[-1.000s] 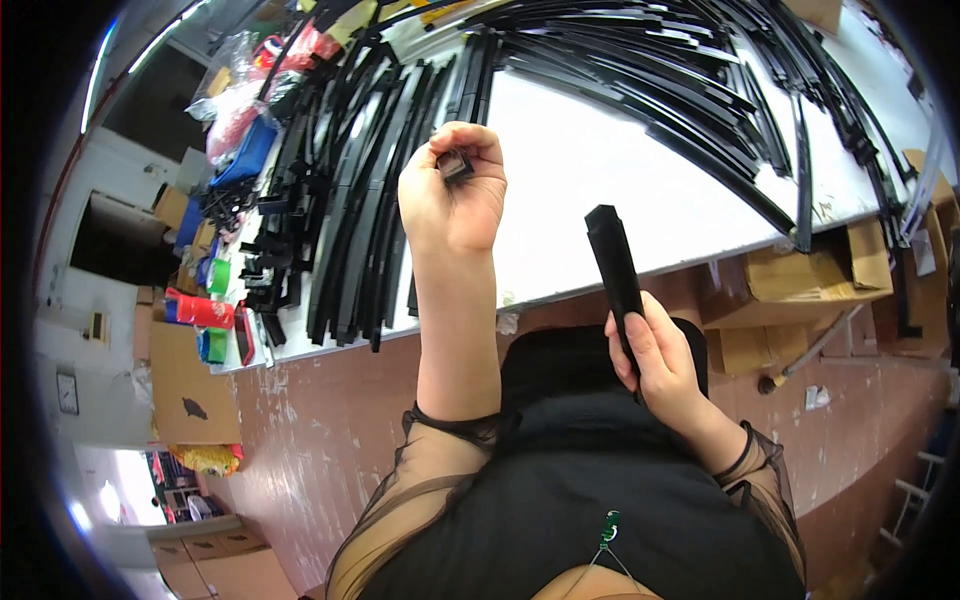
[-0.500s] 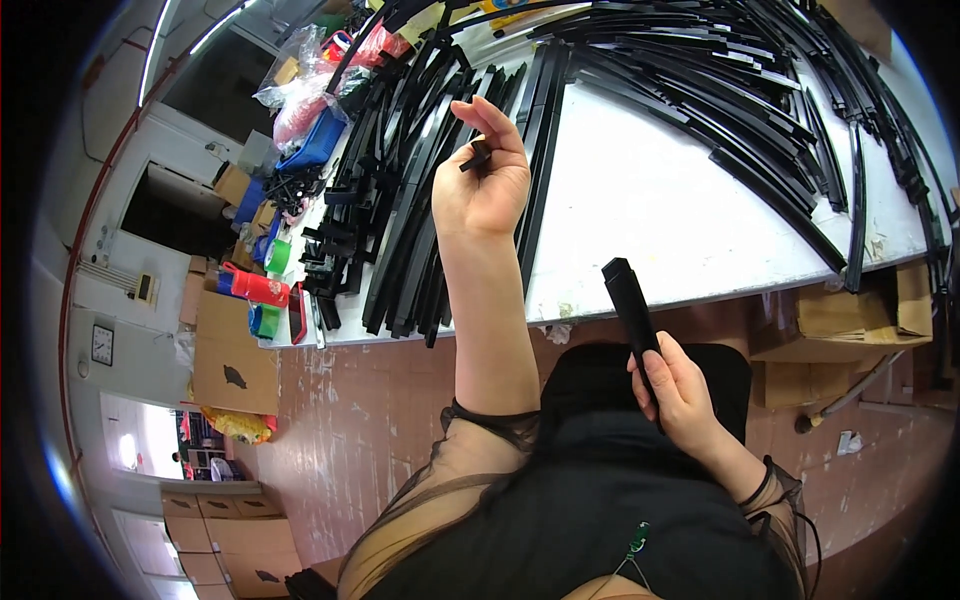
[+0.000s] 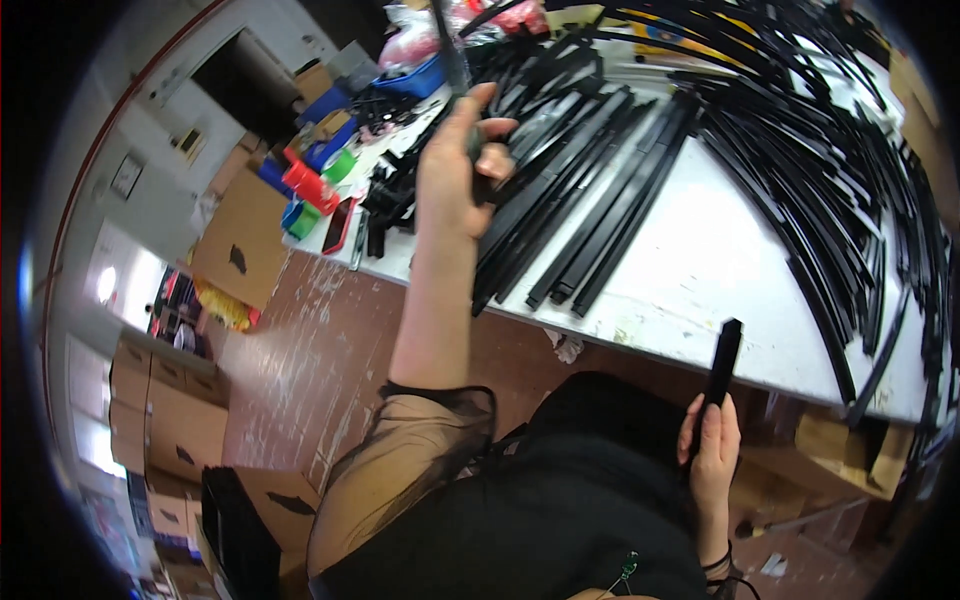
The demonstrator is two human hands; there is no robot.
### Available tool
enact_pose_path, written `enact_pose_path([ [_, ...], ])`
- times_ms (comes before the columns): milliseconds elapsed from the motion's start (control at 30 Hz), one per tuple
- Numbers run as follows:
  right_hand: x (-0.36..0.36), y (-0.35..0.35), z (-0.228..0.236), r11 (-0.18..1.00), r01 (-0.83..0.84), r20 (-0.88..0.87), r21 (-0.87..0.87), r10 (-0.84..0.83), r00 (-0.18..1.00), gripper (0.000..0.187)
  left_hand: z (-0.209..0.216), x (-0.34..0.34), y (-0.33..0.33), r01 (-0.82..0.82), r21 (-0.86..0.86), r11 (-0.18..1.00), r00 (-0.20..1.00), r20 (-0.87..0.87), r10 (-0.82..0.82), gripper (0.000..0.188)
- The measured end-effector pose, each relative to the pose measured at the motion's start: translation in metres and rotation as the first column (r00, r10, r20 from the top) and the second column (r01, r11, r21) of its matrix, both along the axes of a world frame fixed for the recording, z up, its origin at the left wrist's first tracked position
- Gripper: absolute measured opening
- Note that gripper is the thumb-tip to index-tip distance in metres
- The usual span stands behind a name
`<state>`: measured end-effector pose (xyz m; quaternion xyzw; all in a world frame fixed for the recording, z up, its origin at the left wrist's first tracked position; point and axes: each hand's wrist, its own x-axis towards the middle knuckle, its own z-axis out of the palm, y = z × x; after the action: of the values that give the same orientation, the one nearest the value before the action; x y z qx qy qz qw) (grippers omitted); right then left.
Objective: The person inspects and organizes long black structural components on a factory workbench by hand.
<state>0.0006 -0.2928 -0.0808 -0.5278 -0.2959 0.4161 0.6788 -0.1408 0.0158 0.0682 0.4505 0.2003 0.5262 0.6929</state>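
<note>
My left hand is raised over the left part of the table, its fingers curled around a long black strip. One piece of the strip rises above the fingers, and a dark end shows below them; the middle is hidden in the grip. Low on the right, in front of the table edge, my right hand is closed around another black strip that stands upright out of the fist. Several black strips lie side by side on the table, close to my left hand.
More black strips fan across the right of the white table. At its left stand a red bottle, green tape, a phone and a blue bin. Cardboard boxes sit under the right side.
My view has turned, so the table sits further right and tilted. My left hand has rotated and now shows a strip rising above it. My right hand still grips its strip, lower in view.
</note>
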Motion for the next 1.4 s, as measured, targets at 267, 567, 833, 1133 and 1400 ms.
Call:
enact_pose_path([
  [267, 0.09, -0.038, -0.007, 0.787, 0.596, 0.266, 0.159, -0.615, 0.742, 0.025, -0.072, -0.271, 0.158, -0.478, 0.706, 0.523, -0.069, -0.624, 0.779, 0.027],
  [567, 0.299, -0.105, -0.055, 0.617, 0.765, 0.325, 0.185, -0.773, 0.545, 0.027, -0.136, -0.491, 0.263, 0.102, 0.781, 0.617, -0.465, -0.51, 0.723, 0.038],
  [833, 0.255, -0.098, 0.023, 0.255, 0.967, 0.897, 0.008, -0.429, 0.105, 0.05, -0.083, -0.219, 0.176, -0.357, 0.778, 0.517, 0.239, -0.459, 0.856, 0.038],
  [1133, 0.245, -0.078, 0.027, 0.25, 0.911, 0.942, -0.328, 0.02, 0.334, 0.053, -0.079, -0.038, -0.027, -0.077, 0.748, 0.659, 0.685, -0.441, 0.58, 0.03],
  [1400, 0.179, -0.065, 0.051, 0.59, 0.795, 0.706, -0.139, -0.504, 0.498, 0.033, -0.102, 0.022, -0.151, 0.333, 0.382, 0.862, 0.846, -0.524, -0.094, 0.021],
])
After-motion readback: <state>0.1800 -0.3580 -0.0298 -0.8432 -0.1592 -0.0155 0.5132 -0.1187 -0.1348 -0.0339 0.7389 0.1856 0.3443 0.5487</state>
